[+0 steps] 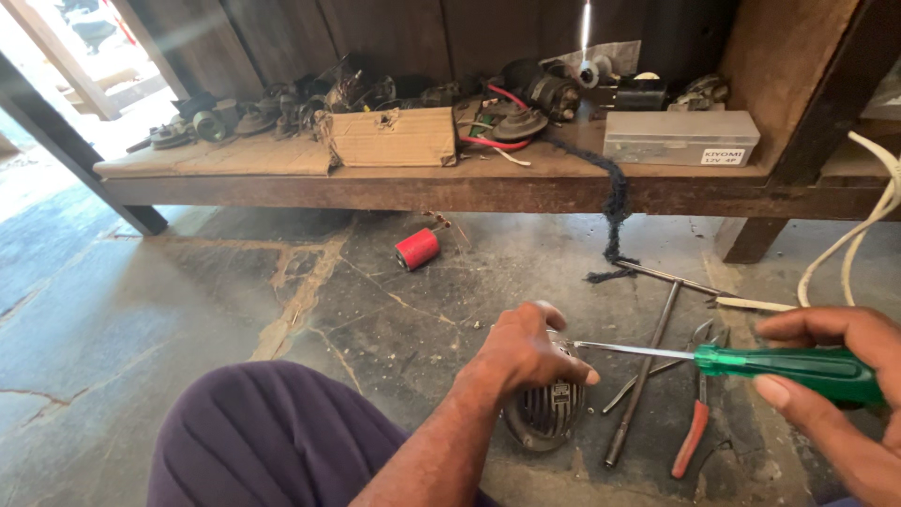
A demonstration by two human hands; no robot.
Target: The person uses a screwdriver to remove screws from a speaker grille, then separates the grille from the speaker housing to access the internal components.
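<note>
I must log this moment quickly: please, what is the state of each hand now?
Left hand: closed over the round ribbed horn, gripping it.
Right hand: closed, holding the green-handled screwdriver, tip at the horn.

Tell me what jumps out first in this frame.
The green-handled screwdriver in the right hand, lower right, its shaft pointing at the round ribbed metal horn that the left hand steadies on the stone floor. Just right of the horn lie red-handled pliers and a long T-shaped wrench. Further back, a red spool sits under the cluttered wooden shelf.
</note>
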